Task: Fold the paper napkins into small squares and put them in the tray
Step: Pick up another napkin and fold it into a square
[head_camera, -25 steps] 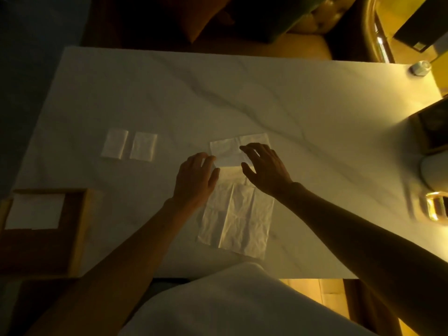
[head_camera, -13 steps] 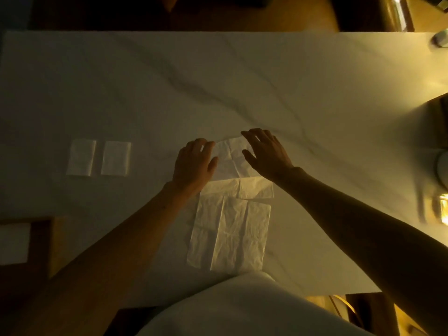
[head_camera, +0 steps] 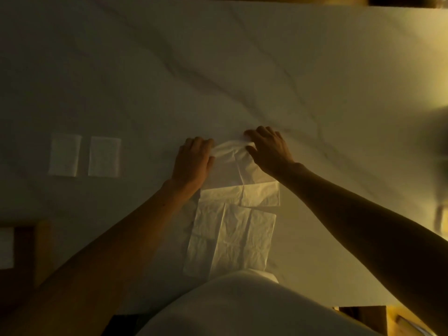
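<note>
Head view. At nine o'clock, cut by the left frame edge, sits the wooden tray (head_camera: 26,248); a pale folded napkin (head_camera: 6,247) lies inside it, and the rest of the tray is too dark to read.

On the marble table (head_camera: 242,69), at about ten o'clock from the frame's middle, two folded napkins lie side by side with a narrow gap between them: the left square (head_camera: 64,155) and the right square (head_camera: 104,156). They are well apart from the hands.

Near the middle, the left hand (head_camera: 194,163) and the right hand (head_camera: 269,151) each pinch a far corner of an unfolded napkin (head_camera: 232,170), thumb against fingers, with the far edge lifted off the table and bunched between them. The near part of that napkin lies flat. Toward six o'clock from it, a second open napkin (head_camera: 232,241) lies flat and creased, slightly overlapping the first one's near edge; its own near edge reaches the table's near edge, where the person's white clothing (head_camera: 242,309) covers it.

The table from eleven to two o'clock beyond the hands is bare marble with grey veins. The far edge runs along the top of the frame. At three o'clock the surface is bright and blurred, and what stands there I cannot tell.
</note>
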